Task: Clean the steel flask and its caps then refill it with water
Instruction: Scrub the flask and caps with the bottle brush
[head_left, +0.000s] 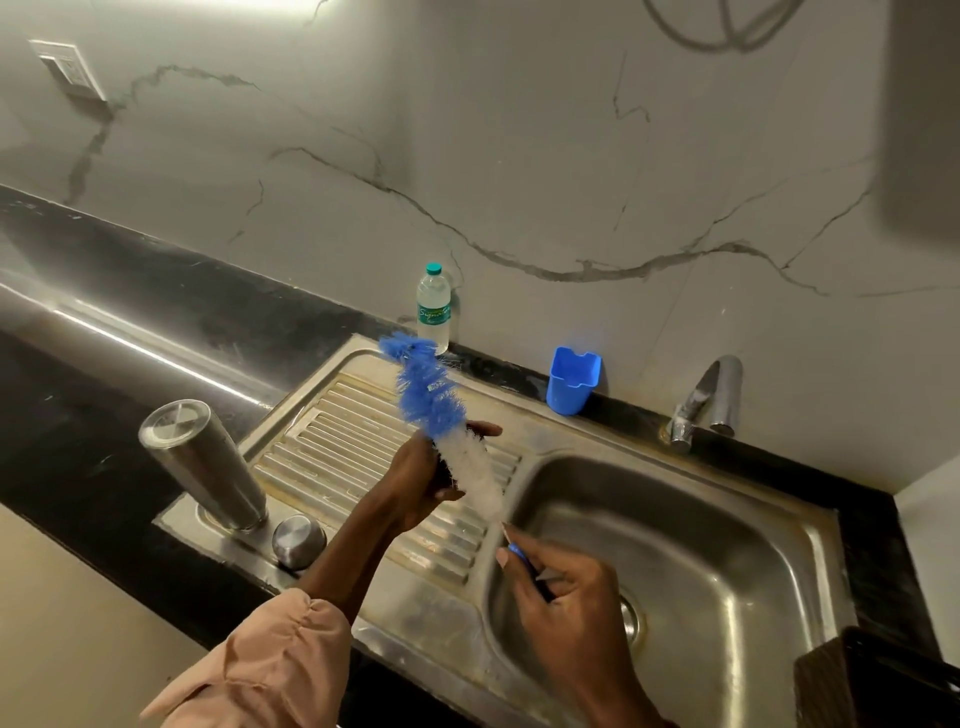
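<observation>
Nearest us in the head view, our right hand (566, 587) pinches the blue handle end of the bottle brush (447, 431), thumb and fingers curled round it above the sink basin (779, 545). Our left hand (431, 478), at the end of a peach sleeve (270, 660), is wrapped round the white lower bristles, with the blue bristles sticking up beyond it.

We judge the cleaning has barely begun. The steel flask (205, 465) stands mouth-down at the left corner of the draining board (363, 457), and a rounded steel cap (298, 540) sits just beside it. No water runs from the tap (709, 400). Scrubbing, rinsing and refilling all seem to remain.

The basin looks empty; whether it is wet we cannot tell. The plastic water bottle (434, 309) by the wall holds clear water nearly to the neck. The blue cup (571, 382) shows nothing inside.
</observation>
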